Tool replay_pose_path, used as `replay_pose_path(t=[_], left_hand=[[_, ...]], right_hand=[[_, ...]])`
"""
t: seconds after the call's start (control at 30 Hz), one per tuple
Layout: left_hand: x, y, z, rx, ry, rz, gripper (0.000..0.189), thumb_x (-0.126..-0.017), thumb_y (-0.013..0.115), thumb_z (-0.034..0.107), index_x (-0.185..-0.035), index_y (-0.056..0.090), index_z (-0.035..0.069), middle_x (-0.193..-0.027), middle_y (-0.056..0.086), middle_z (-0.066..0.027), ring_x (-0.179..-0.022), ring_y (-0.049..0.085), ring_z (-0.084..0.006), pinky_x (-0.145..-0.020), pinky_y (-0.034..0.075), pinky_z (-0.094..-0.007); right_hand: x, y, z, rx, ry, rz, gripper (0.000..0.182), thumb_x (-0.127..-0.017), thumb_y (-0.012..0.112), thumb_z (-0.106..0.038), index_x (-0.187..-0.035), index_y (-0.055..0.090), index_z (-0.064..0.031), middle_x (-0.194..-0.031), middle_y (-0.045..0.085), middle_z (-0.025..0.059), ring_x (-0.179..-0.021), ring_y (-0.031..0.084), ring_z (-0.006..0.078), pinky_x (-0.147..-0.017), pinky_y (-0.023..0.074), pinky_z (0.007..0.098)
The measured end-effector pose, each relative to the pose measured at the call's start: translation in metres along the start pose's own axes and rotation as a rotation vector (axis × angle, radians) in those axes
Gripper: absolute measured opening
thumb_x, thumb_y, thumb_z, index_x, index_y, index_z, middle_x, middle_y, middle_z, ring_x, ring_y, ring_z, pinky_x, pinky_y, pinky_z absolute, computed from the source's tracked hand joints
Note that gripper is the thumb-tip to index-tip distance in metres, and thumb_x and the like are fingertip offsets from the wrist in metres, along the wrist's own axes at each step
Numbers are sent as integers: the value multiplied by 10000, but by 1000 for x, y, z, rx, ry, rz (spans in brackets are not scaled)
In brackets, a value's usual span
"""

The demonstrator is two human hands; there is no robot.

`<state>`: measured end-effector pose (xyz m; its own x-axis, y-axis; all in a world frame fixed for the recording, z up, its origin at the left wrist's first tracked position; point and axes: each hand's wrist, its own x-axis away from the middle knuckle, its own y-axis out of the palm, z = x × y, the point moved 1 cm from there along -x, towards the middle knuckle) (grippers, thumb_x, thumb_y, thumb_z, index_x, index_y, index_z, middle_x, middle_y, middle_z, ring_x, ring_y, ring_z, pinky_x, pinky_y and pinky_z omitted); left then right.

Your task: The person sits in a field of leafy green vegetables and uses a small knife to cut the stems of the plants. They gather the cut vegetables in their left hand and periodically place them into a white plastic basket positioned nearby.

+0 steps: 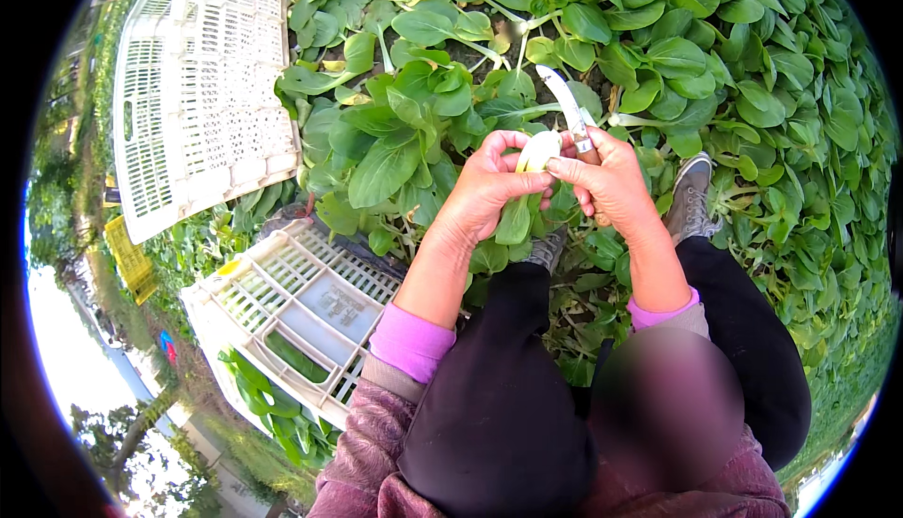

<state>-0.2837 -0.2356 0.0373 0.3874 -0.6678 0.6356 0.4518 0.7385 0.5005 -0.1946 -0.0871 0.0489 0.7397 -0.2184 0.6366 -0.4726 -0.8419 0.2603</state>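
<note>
Between my hands is a small leafy green with a pale base [540,153], its leaves hanging downward. My left hand [487,183] grips it from the left side, thumb across the stalks. My right hand [612,178] holds the wooden handle of a knife with a curved blade [561,95], which points up and to the left, away from me. The thumb of that same hand touches the pale base of the green. Broad-leaved green plants [395,130] grow on the ground just beyond and around both hands.
An upper white plastic crate [204,88] stands at the left. Below it, another white crate [300,313] has leafy greens [275,405] at its lower side. My shoes [691,197] rest among the plants. Dense rows of greens [811,130] fill the right. A yellow object [131,260] lies far left.
</note>
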Motion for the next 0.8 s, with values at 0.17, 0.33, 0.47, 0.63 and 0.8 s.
replay_pose_path(t=[0.17,0.33,0.47,0.63,0.8], left_hand=[[3,-13,30,-284,-103,42,448,-673,720,-3,-1091,560,16,-838,633,-56,-645,566,-105,-518,416,-226],[3,-80,57,-166,159,545,458,-705,675,1,-1119,480,-20,-790,628,-84,-529,501,-102,-456,378,-229],[3,-154,43,-339,126,848,482,-668,681,-21,-1098,463,-28,-726,589,-68,-469,498,-110,-398,366,-236],[13,-151,17,-624,98,913,530,-691,614,-22,-1194,459,-86,-780,667,-87,-455,527,-115,-395,392,-232],[16,-153,-22,-996,231,993,637,-714,614,-11,-1299,379,-103,-871,664,-131,-585,619,-157,-480,509,-272]], right_hand=[[-15,14,8,-50,-31,5,283,-853,664,-202,-1052,554,-33,-752,581,9,-419,415,37,-351,320,187],[-39,53,30,136,-21,-188,310,-896,567,-240,-1145,506,-65,-853,581,20,-514,467,70,-454,406,230],[-61,81,65,457,-68,-290,319,-880,545,-262,-1127,499,-65,-887,599,112,-700,584,246,-692,478,369],[-84,86,80,791,-172,-215,286,-869,516,-232,-1076,529,-36,-994,620,186,-915,593,376,-794,468,448],[-101,88,85,965,-190,-185,248,-862,516,-222,-1024,556,-38,-881,624,227,-856,586,409,-750,457,485]])
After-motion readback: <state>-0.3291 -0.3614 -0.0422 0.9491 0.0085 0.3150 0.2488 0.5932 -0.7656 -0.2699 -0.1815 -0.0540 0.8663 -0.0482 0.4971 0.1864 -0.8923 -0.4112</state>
